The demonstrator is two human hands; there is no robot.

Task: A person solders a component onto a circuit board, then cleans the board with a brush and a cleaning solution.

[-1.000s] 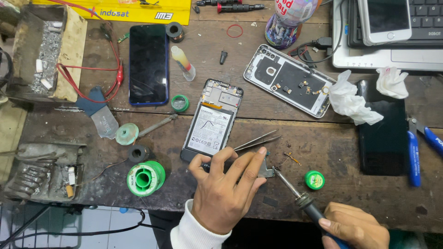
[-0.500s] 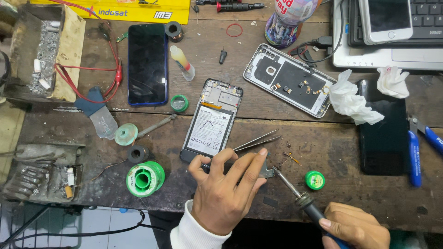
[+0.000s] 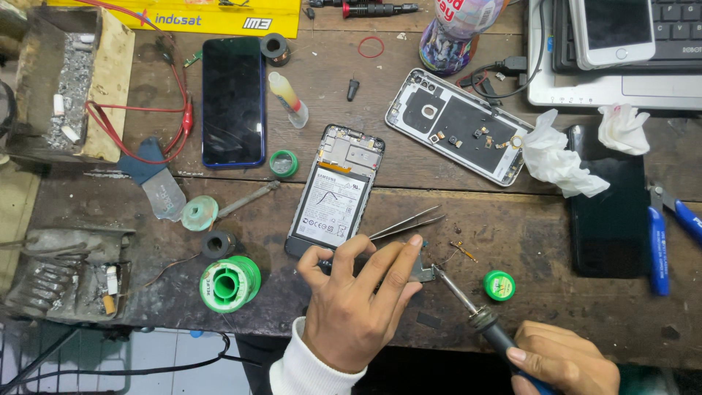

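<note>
1. Left hand, white cuff at the wrist, rests at the near edge of the wooden workbench; its fingers are curled and pinch a pair of tweezers, whose free end points away toward the right.
2. Small dark component, just beside the left fingertips on the bench top; whether the tweezers actually grip it cannot be told.
3. Right hand, at the near right edge, is clenched around the dark handle of a soldering iron; the metal tip slants up-left and meets the small component.
4. Opened phone, back cover off and battery exposed, lies flat near the middle of the bench, its near end just beyond the left hand.
5. Removed back cover, inner side up, lies toward the far right of centre.
6. Intact dark phone, screen up, lies toward the far left.
7. Green solder spool stands near the near-left edge, well apart from the hands.
8. Small green round tin sits just right of the iron's shaft.
9. Crumpled white tissue lies beside the back cover's right end.
10. Blue-handled pliers lie at the right edge.
</note>
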